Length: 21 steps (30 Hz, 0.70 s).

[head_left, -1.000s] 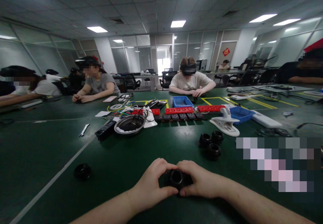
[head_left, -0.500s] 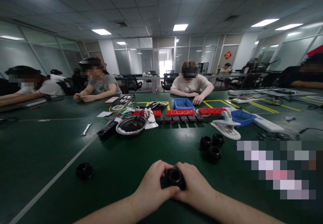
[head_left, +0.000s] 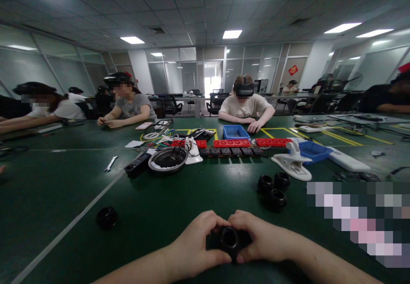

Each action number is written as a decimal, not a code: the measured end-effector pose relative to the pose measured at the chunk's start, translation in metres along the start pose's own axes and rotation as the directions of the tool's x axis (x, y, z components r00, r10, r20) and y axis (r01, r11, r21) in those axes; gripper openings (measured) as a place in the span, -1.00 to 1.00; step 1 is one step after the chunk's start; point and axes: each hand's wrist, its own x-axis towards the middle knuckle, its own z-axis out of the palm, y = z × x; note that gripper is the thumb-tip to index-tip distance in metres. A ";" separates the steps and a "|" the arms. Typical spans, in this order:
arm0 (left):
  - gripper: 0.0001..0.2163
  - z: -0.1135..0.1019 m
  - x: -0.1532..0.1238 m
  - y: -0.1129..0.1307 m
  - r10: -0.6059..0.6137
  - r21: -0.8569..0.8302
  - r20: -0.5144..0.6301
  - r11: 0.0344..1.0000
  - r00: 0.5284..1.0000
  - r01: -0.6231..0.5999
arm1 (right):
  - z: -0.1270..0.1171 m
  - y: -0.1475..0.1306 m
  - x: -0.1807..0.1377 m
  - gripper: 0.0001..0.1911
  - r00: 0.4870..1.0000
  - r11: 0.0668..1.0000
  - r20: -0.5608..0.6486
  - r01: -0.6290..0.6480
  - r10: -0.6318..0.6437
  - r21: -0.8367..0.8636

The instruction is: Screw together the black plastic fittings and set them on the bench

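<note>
Between my two hands, low in the middle of the head view, is a black ring-shaped fitting with a round hole facing up toward me. My left hand curls round it from the left, fingertips at its far side and thumb at its near side. From the right, my right hand closes on it in the same way, with the thumb low by its near edge. Three similar black fittings stand close together beyond my right hand. Another black fitting lies alone to the left.
A metal bowl, a black box, a wrench and red socket strips lie farther back on the green table. A white clip stand is beside a blue bin. Co-workers sit across.
The fitting and both hands have shifted slightly right and nearer to me. My right hand's fingers now bend more, and its thumb has drawn apart from the left thumb.
</note>
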 end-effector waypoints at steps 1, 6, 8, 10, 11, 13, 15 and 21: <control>-0.61 0.001 0.000 0.000 0.007 0.008 0.000 1.000 1.000 -0.007 | 0.001 0.001 0.000 -0.65 1.000 1.000 0.000 -0.008 0.008 0.000; -0.65 0.008 -0.001 -0.001 -0.049 0.082 -0.128 0.995 0.991 0.060 | 0.021 -0.001 0.005 -0.60 0.957 0.969 -0.206 -0.226 0.203 -0.097; -0.67 0.010 -0.001 -0.002 -0.075 0.112 -0.202 0.989 0.976 0.100 | 0.030 -0.005 0.007 -0.61 0.922 0.939 -0.318 -0.289 0.221 -0.185; -0.68 0.011 -0.001 -0.003 -0.067 0.124 -0.228 0.988 0.971 0.097 | 0.036 -0.009 0.008 -0.65 0.909 0.920 -0.362 -0.306 0.206 -0.244; -0.68 0.010 0.000 -0.004 -0.052 0.123 -0.223 0.989 0.973 0.081 | 0.038 -0.010 0.007 -0.66 0.911 0.920 -0.361 -0.300 0.198 -0.253; -0.67 0.008 0.000 -0.005 -0.017 0.114 -0.189 0.993 0.982 0.040 | 0.036 -0.011 0.005 -0.62 0.927 0.938 -0.336 -0.254 0.167 -0.236; -0.66 0.004 0.001 -0.006 0.014 0.101 -0.138 0.995 0.990 0.000 | 0.030 -0.010 0.001 -0.52 0.947 0.961 -0.294 -0.195 0.131 -0.198; -0.64 -0.004 0.002 -0.006 0.060 0.070 -0.047 0.996 0.997 -0.057 | 0.008 -0.005 -0.002 -0.62 0.989 0.992 -0.120 -0.095 0.085 -0.082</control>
